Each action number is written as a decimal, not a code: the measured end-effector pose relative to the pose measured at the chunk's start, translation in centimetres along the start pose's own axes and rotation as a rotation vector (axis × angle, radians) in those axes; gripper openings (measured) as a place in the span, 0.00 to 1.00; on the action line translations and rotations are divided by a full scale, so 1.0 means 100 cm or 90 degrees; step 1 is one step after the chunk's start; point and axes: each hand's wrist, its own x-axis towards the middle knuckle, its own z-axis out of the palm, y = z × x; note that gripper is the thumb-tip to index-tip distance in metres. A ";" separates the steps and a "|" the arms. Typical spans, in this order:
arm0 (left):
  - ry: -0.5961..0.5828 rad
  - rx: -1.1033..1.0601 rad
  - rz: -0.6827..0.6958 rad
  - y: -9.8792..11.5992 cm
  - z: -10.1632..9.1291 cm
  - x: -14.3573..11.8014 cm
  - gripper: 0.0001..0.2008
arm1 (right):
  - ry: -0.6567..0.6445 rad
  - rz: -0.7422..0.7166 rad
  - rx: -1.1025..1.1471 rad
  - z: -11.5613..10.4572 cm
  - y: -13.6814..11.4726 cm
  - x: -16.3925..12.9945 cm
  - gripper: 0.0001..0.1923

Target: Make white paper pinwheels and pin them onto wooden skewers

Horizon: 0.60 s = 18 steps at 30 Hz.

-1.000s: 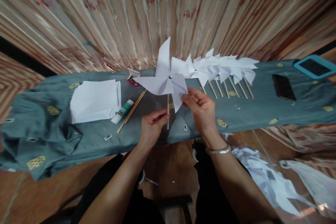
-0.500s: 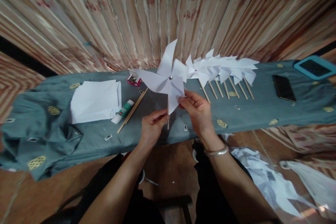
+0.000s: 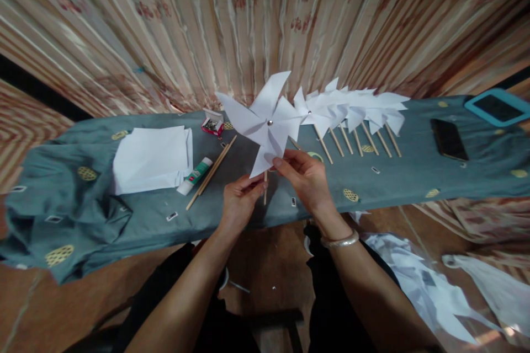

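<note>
White paper pinwheel (image 3: 267, 124), frame centre, above the worktop (image 3: 406, 176): stick pinched in left hand (image 3: 239, 198); right hand (image 3: 304, 179) fingertips on lower blade. Finished pinwheels (image 3: 351, 110) at 2 o'clock; glue stick (image 3: 194, 175) at 9 o'clock.

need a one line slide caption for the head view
Left hand holds a white paper pinwheel by its stick while right hand touches a blade.

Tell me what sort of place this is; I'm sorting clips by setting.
Probably a home craft spot: a cloth-covered table before a curtain, with paper sheets, a glue stick and a row of finished pinwheels.
</note>
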 end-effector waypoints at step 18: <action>-0.061 -0.017 -0.067 -0.001 0.004 -0.006 0.11 | 0.235 -0.209 -0.183 -0.060 0.002 0.028 0.13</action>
